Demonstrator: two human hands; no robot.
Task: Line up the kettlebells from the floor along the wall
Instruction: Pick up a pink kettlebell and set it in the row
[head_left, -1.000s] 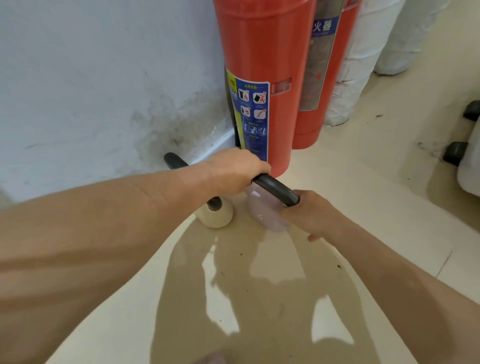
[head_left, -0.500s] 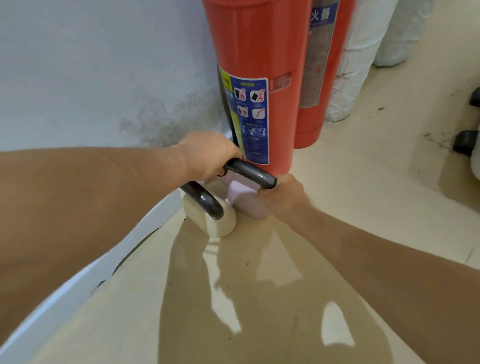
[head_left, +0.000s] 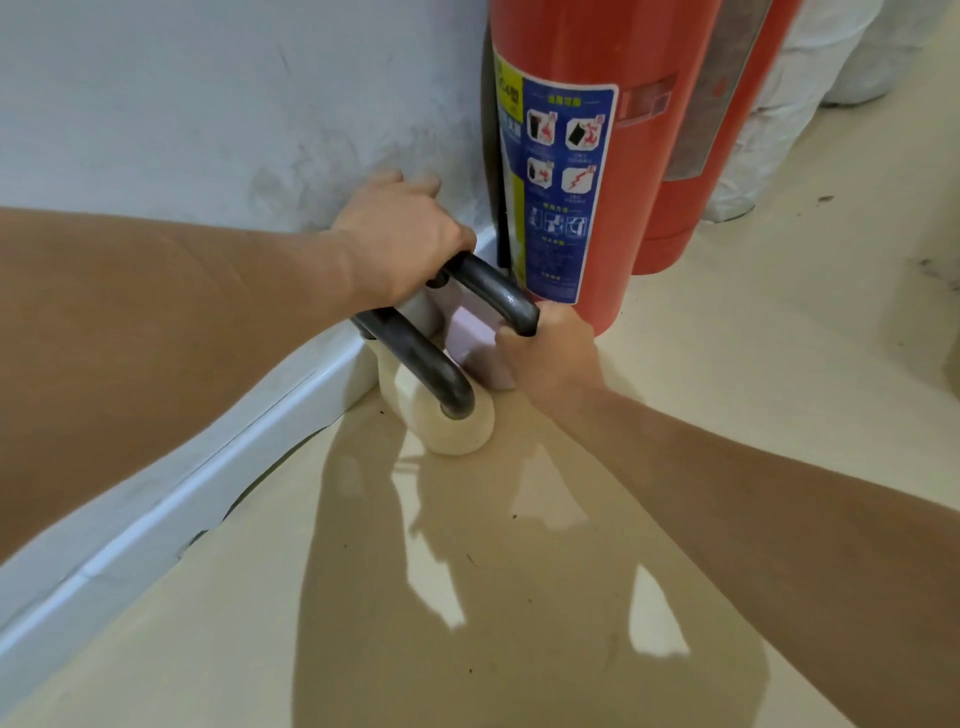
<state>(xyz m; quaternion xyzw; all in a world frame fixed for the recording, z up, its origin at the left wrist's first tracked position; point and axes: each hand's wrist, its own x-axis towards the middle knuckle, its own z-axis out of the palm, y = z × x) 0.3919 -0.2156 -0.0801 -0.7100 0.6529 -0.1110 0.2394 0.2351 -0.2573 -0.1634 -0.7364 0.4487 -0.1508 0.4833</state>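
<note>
1. Clenched, the left hand gripped the lilac kettlebell's handle mid-frame, at the baseboard.
2. Just below, the cream kettlebell crowded it; fingers could pinch.
3. Right hand clasped the lilac body; the nearby extinguisher risked a knock.

We have one view, worn on the head, looking steeply down and forward from close range; the wall runs toward eleven o'clock, the floor filling six.
</note>
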